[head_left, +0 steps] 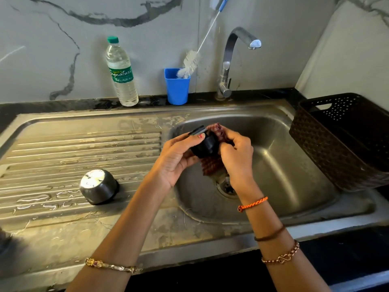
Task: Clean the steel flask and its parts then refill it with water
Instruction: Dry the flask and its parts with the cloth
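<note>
**Mia:** Sink (273, 213) first, because it is the biggest thing. It is filling the middle of the frame, with its bumpy draining side on the left. Water drops are sitting on that side.

**Ben:** What is sitting at the right edge?

**Mia:** A dark basket (328, 148) is standing just beside the sink bowl. A tap (228, 60) is curving over the bowl at the top, and no water is coming out.

**Ben:** And up at the back?

**Mia:** A water bottle (122, 72) is standing at the upper left of the middle. Near it, a blue cup (176, 89) is holding a long white brush (190, 63).

**Ben:** Where are the flask parts?

**Mia:** A shiny steel cup (98, 186) is lying upside down on the draining side, at the lower left. I am not seeing the flask itself anywhere.

**Ben:** What are the hands doing?

**Mia:** The left hand (175, 160) is gripping a black stopper (205, 146) over the bowl. The right hand (236, 157) is squeezing a dark red scrubber (212, 165) against it.

**Ben:** So which step is this?

**Mia:** I think she is scrubbing the stopper. Next it is probably needing a rinse, so someone must turn the tap on. She should be holding tight, because a wet stopper could slip.
</note>
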